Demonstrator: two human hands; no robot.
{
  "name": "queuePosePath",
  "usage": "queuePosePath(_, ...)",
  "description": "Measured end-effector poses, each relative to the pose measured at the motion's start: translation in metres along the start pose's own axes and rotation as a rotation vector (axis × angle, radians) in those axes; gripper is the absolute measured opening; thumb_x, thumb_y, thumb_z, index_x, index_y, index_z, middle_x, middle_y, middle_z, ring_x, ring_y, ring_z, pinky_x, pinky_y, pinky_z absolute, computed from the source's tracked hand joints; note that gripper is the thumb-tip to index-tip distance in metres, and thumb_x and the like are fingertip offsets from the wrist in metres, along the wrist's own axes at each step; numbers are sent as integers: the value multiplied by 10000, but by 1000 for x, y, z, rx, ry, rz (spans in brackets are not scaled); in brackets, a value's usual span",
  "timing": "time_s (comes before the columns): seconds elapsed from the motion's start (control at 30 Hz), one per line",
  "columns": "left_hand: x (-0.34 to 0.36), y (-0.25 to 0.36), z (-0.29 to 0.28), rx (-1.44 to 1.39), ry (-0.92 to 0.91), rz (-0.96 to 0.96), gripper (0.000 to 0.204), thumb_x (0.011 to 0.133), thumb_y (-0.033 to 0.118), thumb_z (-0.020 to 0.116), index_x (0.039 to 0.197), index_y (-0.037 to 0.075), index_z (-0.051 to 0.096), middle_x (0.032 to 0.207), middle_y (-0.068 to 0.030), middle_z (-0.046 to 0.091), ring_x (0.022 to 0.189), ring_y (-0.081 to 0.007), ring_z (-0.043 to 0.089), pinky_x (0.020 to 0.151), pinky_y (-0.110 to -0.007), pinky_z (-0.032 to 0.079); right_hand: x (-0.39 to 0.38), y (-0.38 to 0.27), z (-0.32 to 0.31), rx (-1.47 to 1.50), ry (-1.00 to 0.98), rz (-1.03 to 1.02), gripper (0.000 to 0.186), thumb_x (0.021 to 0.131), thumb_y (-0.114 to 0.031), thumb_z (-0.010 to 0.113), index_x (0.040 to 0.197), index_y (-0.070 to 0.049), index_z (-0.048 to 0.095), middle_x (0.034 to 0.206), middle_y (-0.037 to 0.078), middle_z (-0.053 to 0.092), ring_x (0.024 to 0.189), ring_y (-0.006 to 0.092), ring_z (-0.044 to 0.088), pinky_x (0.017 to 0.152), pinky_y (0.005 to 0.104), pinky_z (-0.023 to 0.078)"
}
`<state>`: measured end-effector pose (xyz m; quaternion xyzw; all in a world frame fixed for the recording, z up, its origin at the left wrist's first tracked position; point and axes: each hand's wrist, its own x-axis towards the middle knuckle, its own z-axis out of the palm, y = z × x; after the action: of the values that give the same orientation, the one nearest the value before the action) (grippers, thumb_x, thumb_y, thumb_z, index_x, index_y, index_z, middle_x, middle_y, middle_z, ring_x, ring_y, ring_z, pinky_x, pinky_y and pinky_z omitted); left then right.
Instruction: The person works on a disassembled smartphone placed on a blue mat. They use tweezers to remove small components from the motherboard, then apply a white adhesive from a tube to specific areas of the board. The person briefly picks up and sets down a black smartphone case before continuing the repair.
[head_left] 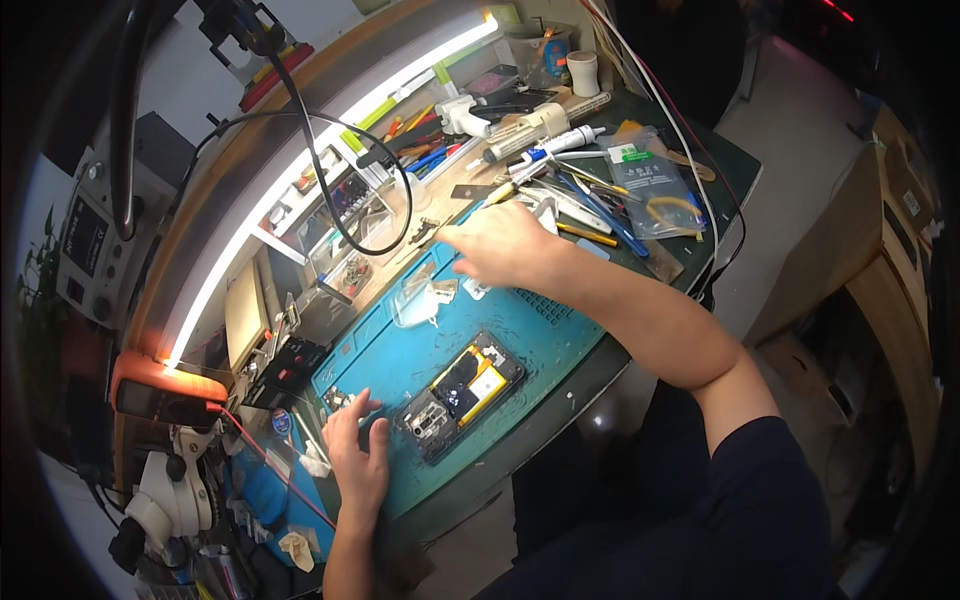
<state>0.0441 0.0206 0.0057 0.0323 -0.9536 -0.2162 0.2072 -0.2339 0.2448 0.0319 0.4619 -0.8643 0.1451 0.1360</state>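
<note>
An opened smartphone (462,396) lies on the blue repair mat (400,345), its battery and inner parts bare. Just left of it my left hand (358,455) hovers open, fingers and thumb apart, with nothing in it. My right hand (505,248) reaches over the mat's far edge. Its finger and thumb are apart near some small dark metal parts (424,230), and no held thing shows; part of its fingers is hidden. A clear plastic bag (415,303) lies on the mat below that hand. Small metal pieces (338,398) sit beside my left fingertips.
Pens and hand tools (590,205) crowd the far right, beside a clear packet (655,185). A black cable (345,235) loops above the bench. A lit strip lamp (270,220) runs along the shelf. An orange meter (165,390) and a microscope (170,495) stand left.
</note>
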Motion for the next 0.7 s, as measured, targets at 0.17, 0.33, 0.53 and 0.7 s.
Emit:
queuePosePath(0.17, -2, -6, -5, 32, 49, 40, 392, 1010, 251, 658, 1335, 33, 631, 1121, -81, 727, 1059, -256, 628, 1015, -396, 401, -14, -32, -18, 165, 174, 66, 207, 965, -277, 680, 1088, -117, 724, 943, 76, 737, 938, 275, 716, 771, 391, 570)
queuePosePath(0.33, 4, -7, 2, 32, 75, 56, 398, 1002, 259, 670, 1330, 37, 638, 1114, -71, 727, 1074, -259, 627, 1020, -401, 398, -83, -52, -2, 348, 268, -101, 179, 925, -186, 701, 1068, -80, 716, 983, 70, 718, 946, 270, 705, 788, 376, 579)
queuePosePath(0.53, -3, -4, 1, 16, 91, 53, 402, 1014, 278, 666, 1332, 33, 637, 1101, -74, 731, 1066, -246, 631, 998, -389, 411, -145, -65, 1, 336, 390, 119, 125, 900, -79, 713, 1021, -61, 734, 837, 83, 696, 769, 288, 670, 666, 396, 536)
queuePosePath(0.7, -5, -3, -1, 40, 82, 67, 366, 1004, 203, 658, 1327, 35, 636, 1094, -73, 738, 1054, -248, 630, 993, -391, 413, -144, -69, 1, 315, 519, 211, 113, 898, -87, 720, 1009, -68, 731, 817, 81, 697, 747, 282, 671, 662, 390, 540)
